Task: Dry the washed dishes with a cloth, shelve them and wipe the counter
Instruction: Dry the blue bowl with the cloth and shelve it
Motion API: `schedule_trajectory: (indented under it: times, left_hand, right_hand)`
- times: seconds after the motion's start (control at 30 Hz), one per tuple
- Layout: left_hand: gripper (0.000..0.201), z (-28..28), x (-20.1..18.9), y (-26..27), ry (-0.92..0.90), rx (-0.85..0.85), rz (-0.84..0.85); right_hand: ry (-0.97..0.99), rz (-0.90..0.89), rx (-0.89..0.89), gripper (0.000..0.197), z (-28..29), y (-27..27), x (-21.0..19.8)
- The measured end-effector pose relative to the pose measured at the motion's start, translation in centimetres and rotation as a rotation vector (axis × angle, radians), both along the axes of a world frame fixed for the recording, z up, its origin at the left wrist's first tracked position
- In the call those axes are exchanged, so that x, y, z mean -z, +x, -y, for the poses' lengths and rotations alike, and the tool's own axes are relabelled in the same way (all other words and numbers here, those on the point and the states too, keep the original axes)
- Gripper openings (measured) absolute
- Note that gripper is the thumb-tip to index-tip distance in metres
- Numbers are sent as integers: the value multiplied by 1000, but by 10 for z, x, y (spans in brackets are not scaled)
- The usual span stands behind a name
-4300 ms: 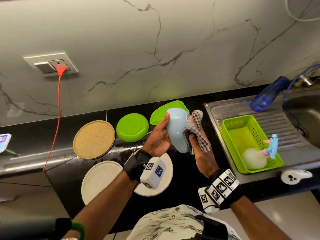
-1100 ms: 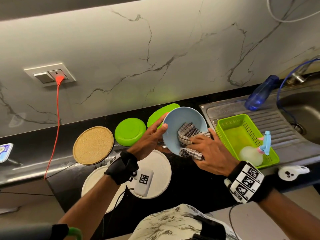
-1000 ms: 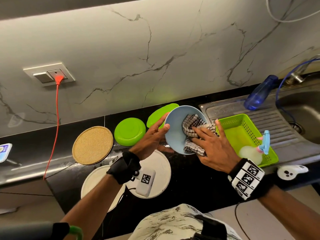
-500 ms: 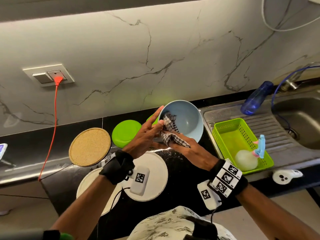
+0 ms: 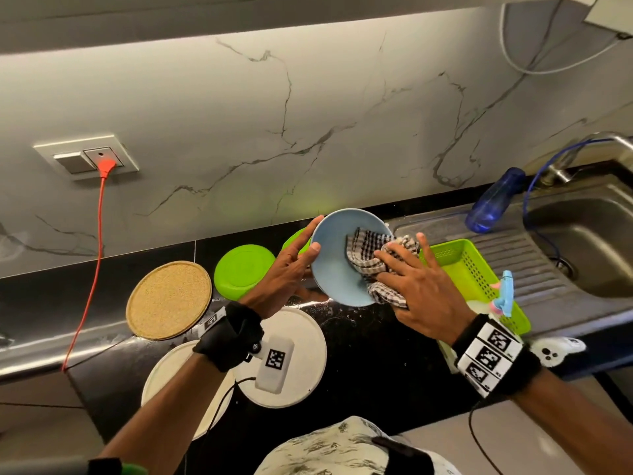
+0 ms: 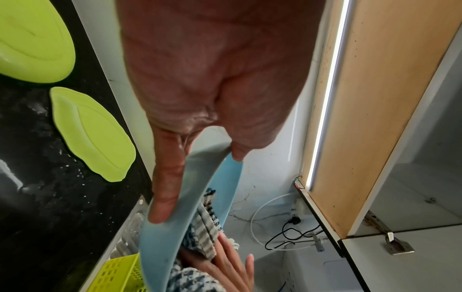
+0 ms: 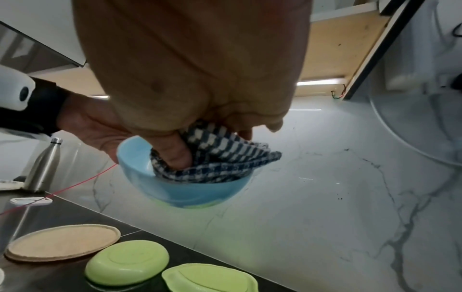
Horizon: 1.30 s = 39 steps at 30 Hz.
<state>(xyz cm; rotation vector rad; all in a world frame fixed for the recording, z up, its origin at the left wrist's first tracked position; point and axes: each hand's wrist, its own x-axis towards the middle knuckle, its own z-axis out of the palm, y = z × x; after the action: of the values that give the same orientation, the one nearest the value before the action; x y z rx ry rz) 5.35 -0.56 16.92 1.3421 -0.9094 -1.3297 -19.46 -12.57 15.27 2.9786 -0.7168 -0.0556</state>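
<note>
A light blue bowl [image 5: 330, 269] is held tilted above the black counter [image 5: 370, 354], its opening turned toward me. My left hand [image 5: 294, 265] grips its left rim, thumb inside and fingers behind. My right hand [image 5: 411, 286] holds a bunched blue-and-white checked cloth [image 5: 364, 255] and presses it into the bowl's right side. In the left wrist view the left hand [image 6: 200, 185] pinches the bowl [image 6: 160, 247] beside the cloth [image 6: 202, 233]. In the right wrist view my right hand [image 7: 212, 146] has its thumb dug into the cloth [image 7: 225, 164] inside the bowl [image 7: 190, 193].
On the counter lie a cork mat [image 5: 168, 299], a round green dish [image 5: 244, 270], a second green dish partly hidden behind the bowl, and two white plates [image 5: 301, 341] under my left forearm. A green basket [image 5: 472, 269] with a spray bottle [image 5: 503, 293] sits on the drainer beside the sink [image 5: 582, 241]. A red cable [image 5: 92, 269] hangs at left.
The cloth went from wiping the bowl's outside to wiping its inside. In the last half second my right hand swept the cloth from the bowl's left rim across to its right side.
</note>
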Motion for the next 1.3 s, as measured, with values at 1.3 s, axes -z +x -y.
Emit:
schedule_trajectory:
  times: [1.3]
  left_hand:
    - [51, -12, 19, -43, -25, 12, -67]
  right_hand:
    - [1153, 959, 499, 31, -40, 58, 8]
